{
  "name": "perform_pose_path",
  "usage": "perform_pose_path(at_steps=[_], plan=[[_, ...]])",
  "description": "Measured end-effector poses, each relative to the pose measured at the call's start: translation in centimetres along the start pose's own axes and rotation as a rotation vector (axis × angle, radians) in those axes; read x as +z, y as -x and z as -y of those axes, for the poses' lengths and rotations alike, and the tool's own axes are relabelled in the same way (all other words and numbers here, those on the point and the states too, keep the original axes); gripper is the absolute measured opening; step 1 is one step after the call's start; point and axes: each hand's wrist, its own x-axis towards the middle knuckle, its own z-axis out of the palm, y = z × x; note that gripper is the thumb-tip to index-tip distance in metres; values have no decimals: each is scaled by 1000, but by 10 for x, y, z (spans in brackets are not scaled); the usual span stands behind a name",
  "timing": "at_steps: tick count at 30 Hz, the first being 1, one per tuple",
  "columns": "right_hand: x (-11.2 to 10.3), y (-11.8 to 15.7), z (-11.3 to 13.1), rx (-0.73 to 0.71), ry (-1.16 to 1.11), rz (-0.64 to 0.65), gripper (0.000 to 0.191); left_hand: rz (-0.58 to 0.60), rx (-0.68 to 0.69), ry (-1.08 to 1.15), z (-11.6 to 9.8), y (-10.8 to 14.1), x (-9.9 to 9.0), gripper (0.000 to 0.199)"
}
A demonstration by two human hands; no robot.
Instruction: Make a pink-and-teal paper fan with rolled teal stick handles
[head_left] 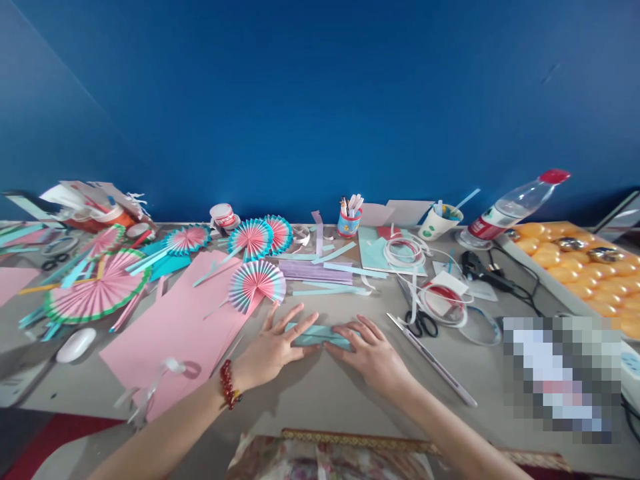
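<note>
A light-blue folded paper strip [316,335] lies on the grey table in front of me, its two ends partly covered by my hands. My left hand [273,350] presses flat on the strip's left end, fingers spread. Over the right end lies my right hand [373,350], its fingers stretched out and the thumb near the strip's lower edge. Just beyond my left fingers stands a pleated pink, blue and lilac paper fan [256,285]. Behind the strip are a lilac pleated paper [315,271] and loose light-blue paper strips [327,291].
Pink paper sheets [170,313] and a large pink fan [100,287] spread at left. On the right are a silver pen-like cutter [435,363], black-handled scissors [423,323], coiled white ribbon [443,300], a plastic bottle [515,210] and a paper cup [440,221]. A blue wall stands behind.
</note>
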Motion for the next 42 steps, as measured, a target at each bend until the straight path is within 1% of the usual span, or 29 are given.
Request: perform_pose_path(at_steps=[5,9,14,17,22,27,30,34,36,39,42], plan=[[1,0,0,-12,45,-7,44,30,1,9,4,0,-1,65],[-1,2,-2,-57,86,-37,46,-12,-23,38,4,4,0,62],[-5,7,-4,-76,127,-20,55,-62,-122,70,7,22,4,63],[-5,8,-4,-84,134,-23,57,-99,-190,73,9,35,6,60],[-9,17,-11,-109,140,-33,53,-91,-244,71,7,44,5,57],[-18,48,-25,-39,113,-6,52,-96,-246,72,7,45,7,61],[-21,61,-26,13,108,-1,54,-87,-240,64,8,46,9,64],[-20,60,-21,50,108,-54,41,-83,-241,53,8,49,8,65],[-20,57,-18,54,101,-54,38,-95,-252,42,7,52,6,63],[-19,55,-18,58,58,-58,37,-116,-268,18,3,55,3,56],[-18,56,-20,66,25,-69,36,-185,-271,-6,-6,50,-3,47]])
